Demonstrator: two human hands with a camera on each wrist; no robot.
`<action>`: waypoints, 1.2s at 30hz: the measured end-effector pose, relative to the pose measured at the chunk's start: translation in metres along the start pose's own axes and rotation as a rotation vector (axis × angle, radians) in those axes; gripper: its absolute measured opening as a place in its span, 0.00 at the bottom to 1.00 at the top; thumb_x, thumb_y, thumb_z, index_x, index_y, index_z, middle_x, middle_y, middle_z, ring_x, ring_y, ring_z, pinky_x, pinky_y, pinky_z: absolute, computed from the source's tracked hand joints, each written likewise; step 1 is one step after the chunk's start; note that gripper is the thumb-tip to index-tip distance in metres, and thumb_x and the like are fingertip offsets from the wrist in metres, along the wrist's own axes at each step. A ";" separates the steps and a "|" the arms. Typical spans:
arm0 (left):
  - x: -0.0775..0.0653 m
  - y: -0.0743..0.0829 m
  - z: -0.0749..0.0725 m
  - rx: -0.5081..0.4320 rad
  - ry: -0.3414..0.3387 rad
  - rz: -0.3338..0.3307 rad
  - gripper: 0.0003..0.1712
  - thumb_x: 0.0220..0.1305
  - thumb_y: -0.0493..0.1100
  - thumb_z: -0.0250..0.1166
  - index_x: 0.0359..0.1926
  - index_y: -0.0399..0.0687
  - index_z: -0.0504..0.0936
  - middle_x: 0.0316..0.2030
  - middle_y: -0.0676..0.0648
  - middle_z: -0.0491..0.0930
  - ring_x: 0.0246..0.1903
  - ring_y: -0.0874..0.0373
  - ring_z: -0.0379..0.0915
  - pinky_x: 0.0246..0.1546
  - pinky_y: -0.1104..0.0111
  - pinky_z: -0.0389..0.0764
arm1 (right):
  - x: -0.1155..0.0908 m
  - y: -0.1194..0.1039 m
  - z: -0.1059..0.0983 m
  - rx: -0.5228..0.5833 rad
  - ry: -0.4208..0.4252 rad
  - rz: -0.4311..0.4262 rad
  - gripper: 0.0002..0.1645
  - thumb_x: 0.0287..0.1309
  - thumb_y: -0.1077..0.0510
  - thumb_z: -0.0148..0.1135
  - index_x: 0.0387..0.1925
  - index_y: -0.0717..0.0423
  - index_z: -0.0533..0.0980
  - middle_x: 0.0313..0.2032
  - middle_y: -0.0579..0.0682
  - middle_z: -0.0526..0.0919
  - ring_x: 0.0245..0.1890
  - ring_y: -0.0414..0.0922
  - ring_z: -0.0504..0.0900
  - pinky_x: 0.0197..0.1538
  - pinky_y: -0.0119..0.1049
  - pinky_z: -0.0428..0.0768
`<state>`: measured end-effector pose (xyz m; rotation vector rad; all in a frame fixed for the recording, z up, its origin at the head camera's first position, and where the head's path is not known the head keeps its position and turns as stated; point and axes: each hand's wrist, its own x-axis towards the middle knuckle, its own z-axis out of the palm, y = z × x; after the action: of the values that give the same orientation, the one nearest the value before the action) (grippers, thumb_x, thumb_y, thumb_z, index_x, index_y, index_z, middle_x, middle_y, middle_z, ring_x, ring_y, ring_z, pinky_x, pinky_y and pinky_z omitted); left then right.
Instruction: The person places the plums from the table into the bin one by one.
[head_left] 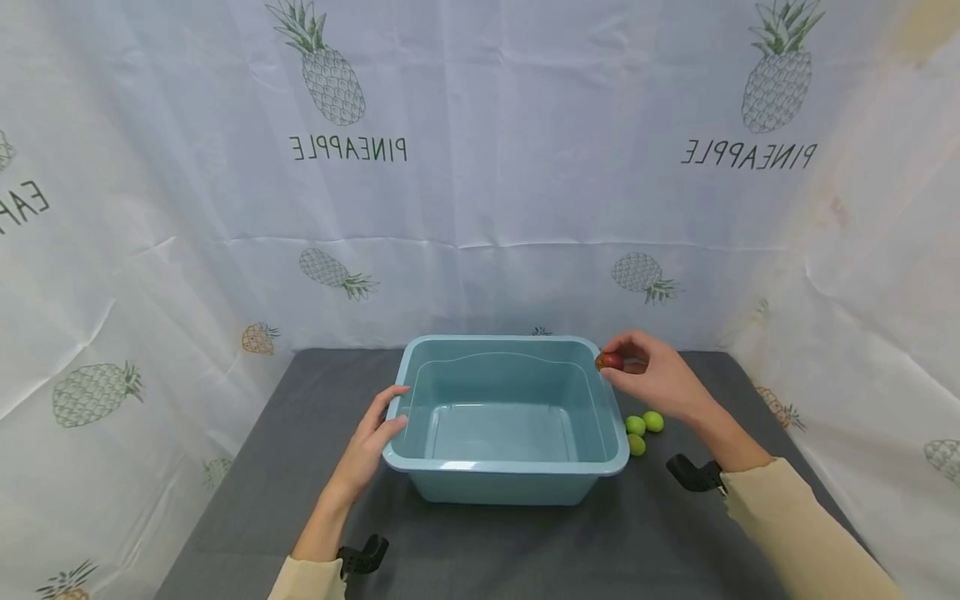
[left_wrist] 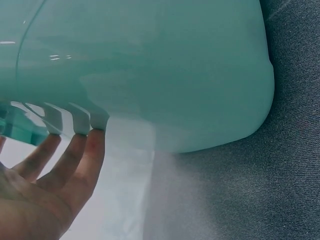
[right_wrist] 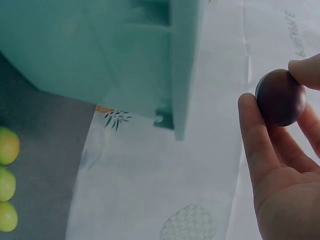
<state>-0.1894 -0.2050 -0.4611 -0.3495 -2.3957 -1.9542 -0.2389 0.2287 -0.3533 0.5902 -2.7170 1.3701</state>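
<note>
A light blue plastic basin (head_left: 507, 483) stands upright on the dark grey cloth, its inside bare. At the basin's left rim, my left hand (head_left: 369, 433) grips the edge; in the left wrist view several fingers (left_wrist: 92, 155) touch the wall's outer side from below. My right hand (head_left: 651, 375) is raised beside the back right corner of the basin. Between its thumb and fingers it pinches a dark red plum (right_wrist: 281, 97), above rim height. Three small green fruits (head_left: 635, 425) lie close together on the cloth, right of the basin.
A dark grey cloth (head_left: 315, 433) covers the table. White curtains (head_left: 510, 183) printed with pineapples hang behind and along both sides. A black camera mount (head_left: 693, 473) sits on the right wrist, and another (head_left: 365, 554) on the left.
</note>
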 end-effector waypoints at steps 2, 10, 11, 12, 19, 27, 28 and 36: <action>0.000 0.000 0.000 0.001 0.000 0.001 0.26 0.79 0.45 0.50 0.73 0.52 0.62 0.78 0.40 0.48 0.74 0.36 0.47 0.61 0.37 0.60 | 0.004 -0.005 0.001 0.013 -0.010 -0.012 0.17 0.66 0.57 0.67 0.52 0.59 0.74 0.46 0.56 0.79 0.48 0.52 0.82 0.49 0.34 0.80; -0.001 0.001 0.002 0.010 0.021 -0.012 0.25 0.79 0.45 0.50 0.73 0.53 0.63 0.78 0.41 0.48 0.76 0.38 0.44 0.63 0.36 0.56 | 0.022 -0.020 0.011 0.067 -0.022 -0.086 0.16 0.63 0.61 0.70 0.50 0.58 0.76 0.46 0.55 0.80 0.46 0.50 0.81 0.48 0.32 0.81; -0.001 0.001 0.002 0.012 0.024 -0.013 0.25 0.79 0.45 0.50 0.73 0.53 0.63 0.78 0.41 0.48 0.76 0.38 0.44 0.63 0.36 0.56 | 0.024 -0.021 0.013 0.073 -0.024 -0.098 0.16 0.63 0.61 0.70 0.50 0.59 0.76 0.46 0.55 0.80 0.46 0.50 0.81 0.48 0.32 0.81; -0.001 0.001 0.002 0.012 0.028 -0.013 0.25 0.79 0.45 0.50 0.73 0.53 0.63 0.78 0.41 0.48 0.76 0.38 0.45 0.63 0.36 0.57 | 0.026 -0.023 0.014 0.079 -0.025 -0.109 0.16 0.62 0.61 0.70 0.50 0.59 0.76 0.46 0.55 0.80 0.46 0.50 0.81 0.48 0.32 0.81; -0.001 0.001 0.003 0.012 0.034 -0.013 0.25 0.79 0.45 0.50 0.73 0.53 0.63 0.78 0.41 0.49 0.75 0.38 0.48 0.62 0.37 0.59 | 0.038 -0.030 0.021 0.114 -0.041 -0.119 0.16 0.63 0.59 0.70 0.50 0.60 0.77 0.47 0.55 0.81 0.47 0.49 0.82 0.47 0.35 0.81; -0.001 0.001 0.003 0.012 0.039 -0.025 0.25 0.79 0.46 0.50 0.73 0.54 0.63 0.78 0.42 0.49 0.76 0.39 0.47 0.63 0.37 0.57 | 0.052 -0.040 0.033 0.126 -0.063 -0.156 0.18 0.61 0.60 0.71 0.50 0.60 0.77 0.47 0.55 0.81 0.48 0.50 0.82 0.50 0.37 0.81; -0.001 0.001 0.003 0.013 0.038 -0.024 0.25 0.79 0.46 0.50 0.73 0.54 0.63 0.78 0.42 0.49 0.75 0.39 0.47 0.63 0.38 0.58 | 0.054 -0.041 0.035 0.123 -0.067 -0.162 0.18 0.61 0.61 0.71 0.50 0.60 0.77 0.47 0.55 0.81 0.48 0.50 0.82 0.50 0.37 0.81; -0.002 0.001 0.003 0.010 0.032 -0.022 0.25 0.79 0.46 0.49 0.73 0.54 0.63 0.78 0.41 0.48 0.75 0.39 0.48 0.63 0.38 0.58 | 0.067 -0.047 0.052 0.151 -0.108 -0.173 0.17 0.62 0.61 0.70 0.50 0.59 0.77 0.48 0.54 0.81 0.48 0.49 0.81 0.52 0.41 0.81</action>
<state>-0.1873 -0.2018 -0.4610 -0.2912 -2.3995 -1.9403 -0.2772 0.1417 -0.3356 0.9129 -2.5826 1.5493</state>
